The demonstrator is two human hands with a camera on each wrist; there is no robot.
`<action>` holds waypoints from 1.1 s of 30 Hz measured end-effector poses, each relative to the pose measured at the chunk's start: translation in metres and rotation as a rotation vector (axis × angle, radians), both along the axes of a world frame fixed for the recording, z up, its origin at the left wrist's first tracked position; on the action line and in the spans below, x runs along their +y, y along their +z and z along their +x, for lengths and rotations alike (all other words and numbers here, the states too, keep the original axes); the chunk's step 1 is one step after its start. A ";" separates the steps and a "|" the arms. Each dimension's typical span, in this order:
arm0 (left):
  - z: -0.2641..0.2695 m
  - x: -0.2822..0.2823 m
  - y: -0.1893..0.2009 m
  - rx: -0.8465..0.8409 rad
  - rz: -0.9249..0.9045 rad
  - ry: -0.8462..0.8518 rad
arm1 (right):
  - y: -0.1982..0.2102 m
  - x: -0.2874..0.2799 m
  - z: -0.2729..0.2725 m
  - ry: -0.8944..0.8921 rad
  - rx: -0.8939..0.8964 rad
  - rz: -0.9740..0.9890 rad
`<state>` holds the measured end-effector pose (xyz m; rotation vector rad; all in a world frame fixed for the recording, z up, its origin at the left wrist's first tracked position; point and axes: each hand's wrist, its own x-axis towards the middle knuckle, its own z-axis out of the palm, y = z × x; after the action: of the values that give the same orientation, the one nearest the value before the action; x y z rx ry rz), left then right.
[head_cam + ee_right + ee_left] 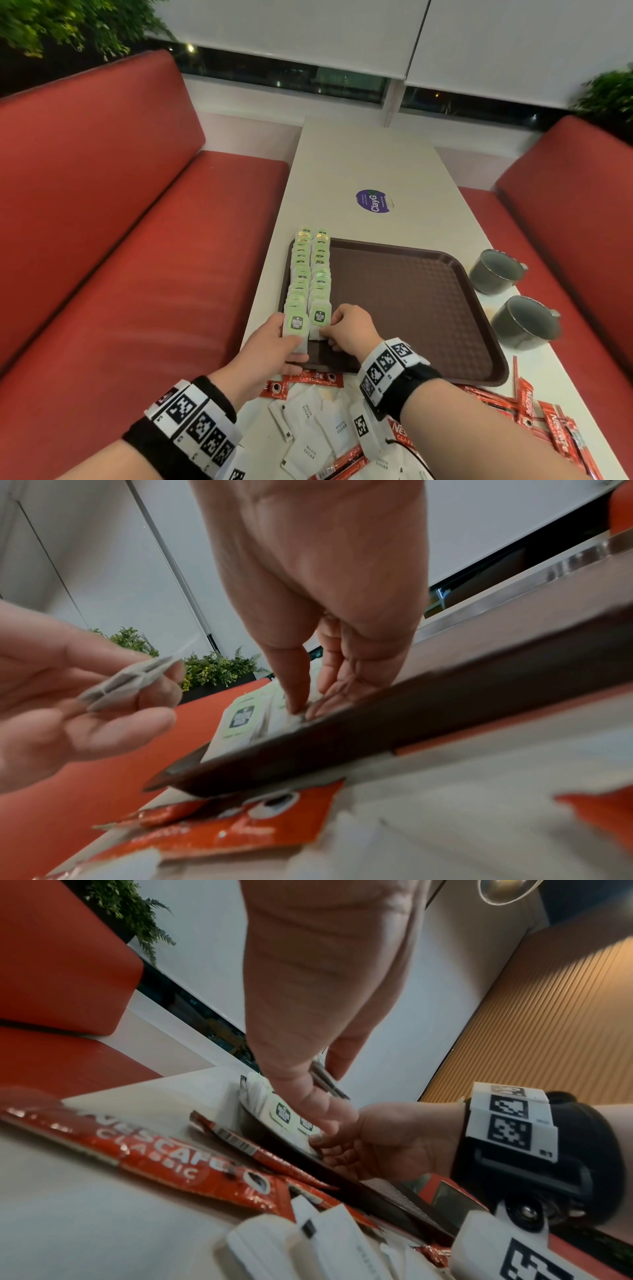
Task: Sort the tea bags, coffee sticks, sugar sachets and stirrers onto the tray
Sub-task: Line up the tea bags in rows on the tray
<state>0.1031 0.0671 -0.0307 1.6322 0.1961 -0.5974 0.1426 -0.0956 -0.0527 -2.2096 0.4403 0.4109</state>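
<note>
We see two rows of tea bags [310, 274] running up the left side of the brown tray [411, 294], mid-frame in the head view. Left hand [274, 346] sits at the lower end of the left row, its grip pinching a couple of tea bags [296, 325] between thumb and fingers; the right wrist view shows their grey edges held between the fingertips [161, 696] at left of frame. Right hand [346, 329] is at the lower end of the right row, grip closed to a pinch on the front tea bag [319, 320], thumb and fingers pressed together at its bottom edge. Red coffee sticks [548, 425] lie loose on the tabletop [359, 161] at lower right and under the tray's near rim. White sugar sachets [308, 428] are scattered bottom centre, off the tray. Two grey metal mugs [513, 298] stand on the tabletop just right of the tray. A purple round sticker [374, 201] sits above the tray. Stirrers: we cannot tell where.
</note>
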 end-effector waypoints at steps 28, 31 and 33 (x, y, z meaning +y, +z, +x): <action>0.023 -0.004 -0.005 -0.544 0.751 -0.357 | 0.000 -0.012 -0.007 0.034 0.013 0.064; 0.031 -0.008 -0.005 -0.561 0.881 -0.402 | 0.003 -0.009 -0.005 0.003 0.021 0.041; 0.035 -0.011 -0.004 -0.573 0.973 -0.466 | 0.002 -0.007 -0.005 0.007 0.043 0.025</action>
<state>0.1382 0.0561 -0.0348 2.7614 -0.3967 -0.3508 0.1374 -0.1025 -0.0506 -2.1825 0.4479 0.4656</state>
